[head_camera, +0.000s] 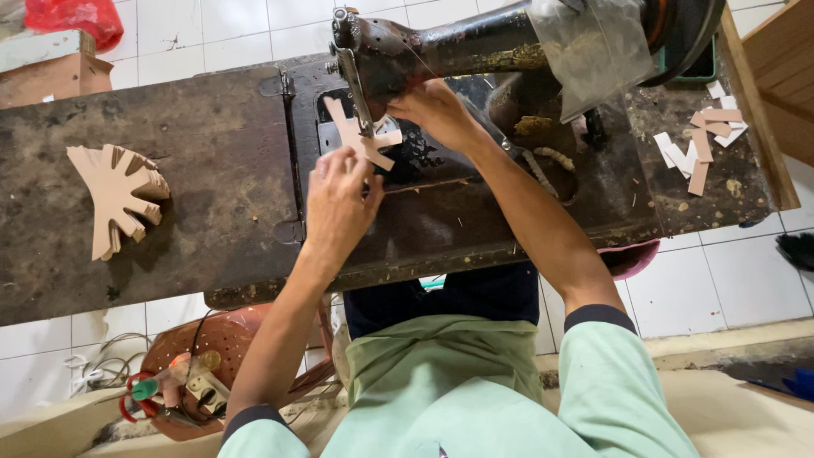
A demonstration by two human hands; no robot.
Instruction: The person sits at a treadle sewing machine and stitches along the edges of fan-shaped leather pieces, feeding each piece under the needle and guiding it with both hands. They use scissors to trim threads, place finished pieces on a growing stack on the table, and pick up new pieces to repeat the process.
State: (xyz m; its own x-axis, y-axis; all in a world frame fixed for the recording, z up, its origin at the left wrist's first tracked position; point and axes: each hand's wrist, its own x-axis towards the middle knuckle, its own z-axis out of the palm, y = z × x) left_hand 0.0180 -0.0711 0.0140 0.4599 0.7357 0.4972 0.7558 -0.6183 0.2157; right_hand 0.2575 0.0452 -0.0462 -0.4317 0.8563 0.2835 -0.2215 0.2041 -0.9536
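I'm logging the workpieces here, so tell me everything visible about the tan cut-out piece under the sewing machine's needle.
The tan, flat, branching cut-out piece looks like thin leather or card, with several straight arms. It lies flat on the dark sewing machine bed, partly beneath the machine head. The left hand touches its near edge; the right hand presses its far side.

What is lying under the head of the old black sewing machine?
A tan, branch-shaped leather piece lies under the old black sewing machine, on its dark bed. The left hand and right hand touch it. The machine's head hides the needle point and part of the piece.
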